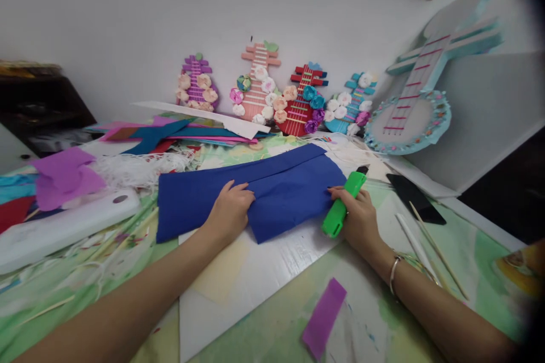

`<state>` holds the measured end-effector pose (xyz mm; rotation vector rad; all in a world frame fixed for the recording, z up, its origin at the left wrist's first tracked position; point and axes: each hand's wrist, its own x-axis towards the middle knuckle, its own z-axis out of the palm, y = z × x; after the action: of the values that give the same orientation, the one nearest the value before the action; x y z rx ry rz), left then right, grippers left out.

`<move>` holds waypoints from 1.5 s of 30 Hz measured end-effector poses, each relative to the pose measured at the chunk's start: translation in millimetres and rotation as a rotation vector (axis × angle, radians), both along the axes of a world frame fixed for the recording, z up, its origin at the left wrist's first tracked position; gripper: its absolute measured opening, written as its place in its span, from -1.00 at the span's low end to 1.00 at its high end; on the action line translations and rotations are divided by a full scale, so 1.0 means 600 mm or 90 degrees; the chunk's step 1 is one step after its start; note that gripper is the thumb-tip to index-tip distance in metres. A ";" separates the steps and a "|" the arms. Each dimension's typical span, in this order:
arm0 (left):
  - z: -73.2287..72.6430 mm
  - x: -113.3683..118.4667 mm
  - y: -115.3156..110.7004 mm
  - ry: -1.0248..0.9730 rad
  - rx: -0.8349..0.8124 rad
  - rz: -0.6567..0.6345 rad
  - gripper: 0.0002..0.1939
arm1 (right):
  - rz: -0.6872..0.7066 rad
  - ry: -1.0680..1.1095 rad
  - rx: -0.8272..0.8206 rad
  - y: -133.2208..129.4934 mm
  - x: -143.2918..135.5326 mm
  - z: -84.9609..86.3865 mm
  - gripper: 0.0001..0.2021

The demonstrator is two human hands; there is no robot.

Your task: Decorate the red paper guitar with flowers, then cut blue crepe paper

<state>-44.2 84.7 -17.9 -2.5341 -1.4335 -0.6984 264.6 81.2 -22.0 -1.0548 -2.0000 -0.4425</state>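
Observation:
A folded sheet of dark blue paper (289,193) lies across a white board (238,300). My left hand (230,210) presses on the middle of the blue paper with its fingers curled together at a fold. At the paper's right end, my right hand (360,215) is closed around a green utility knife (344,204). The dark blade tip points up and away to the right. The fingertips of my right hand also touch the paper's right edge. Below the board's right edge lies a purple strip (324,317) on the patterned cloth.
Decorated paper instruments (255,88) lean on the wall, with a larger light blue one (409,108) at right. Coloured sheets (170,133) and white shreds (140,167) lie at back left. A black phone-like slab (416,198) and sticks (438,249) are right.

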 end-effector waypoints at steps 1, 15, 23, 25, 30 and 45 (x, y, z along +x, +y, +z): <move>0.001 0.000 0.000 -0.003 -0.001 -0.001 -0.52 | -0.016 -0.002 -0.003 0.005 0.005 0.002 -0.70; 0.013 0.008 -0.005 -0.057 -0.037 0.011 -0.57 | -0.174 0.184 -0.180 0.142 0.058 0.093 -0.74; 0.016 0.009 -0.004 -0.073 -0.076 0.012 -0.64 | -0.067 0.433 -0.447 0.207 0.097 0.095 -0.65; 0.018 0.009 -0.004 -0.068 -0.091 0.012 -0.64 | -0.031 0.444 -0.510 0.222 0.107 0.100 -0.62; 0.022 0.009 -0.006 -0.057 -0.116 0.019 -0.59 | -0.002 0.413 -0.614 0.275 0.111 0.107 -0.59; 0.011 0.007 -0.006 -0.080 -0.085 -0.093 -0.52 | -0.120 0.263 -0.574 0.353 0.046 0.097 -0.76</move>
<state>-39.9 81.0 -11.5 -2.7655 -1.3848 -0.8251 292.0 293.3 36.3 -1.7061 -1.7166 0.6185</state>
